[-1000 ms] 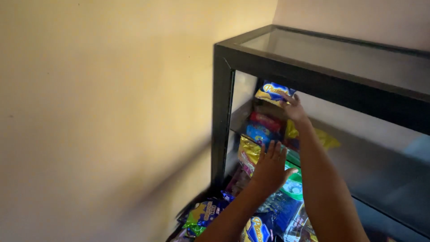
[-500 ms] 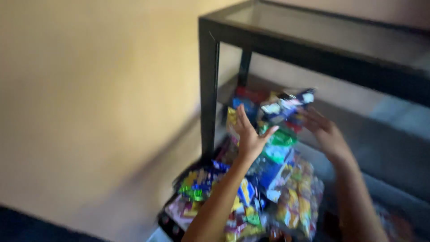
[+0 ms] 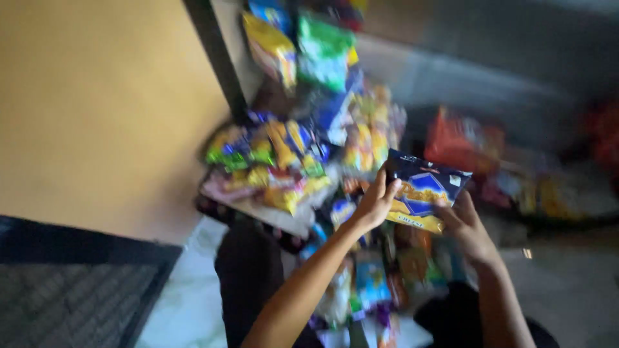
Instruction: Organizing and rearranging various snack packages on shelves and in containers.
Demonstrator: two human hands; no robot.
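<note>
— Position of the packet?

— The packet (image 3: 422, 192) sits between the two hands, left hand (image 3: 376, 203) at its left edge, right hand (image 3: 465, 227) at its lower right corner, both touching it.

— What lies behind it?

— A heap of snack bags (image 3: 284, 161) to the left, and more bags hanging (image 3: 303, 45) above that, beside the frame post (image 3: 216, 58). The wall (image 3: 97, 109) stands left of the post. A box (image 3: 461, 138) sits right of the heap, behind the packet.

— Below?

— More packets (image 3: 371, 280) under the arms; a mat (image 3: 64, 303) lies at lower left.

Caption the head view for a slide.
Both hands, left hand and right hand, hold a dark blue snack packet above piled colourful snack packets.
</note>
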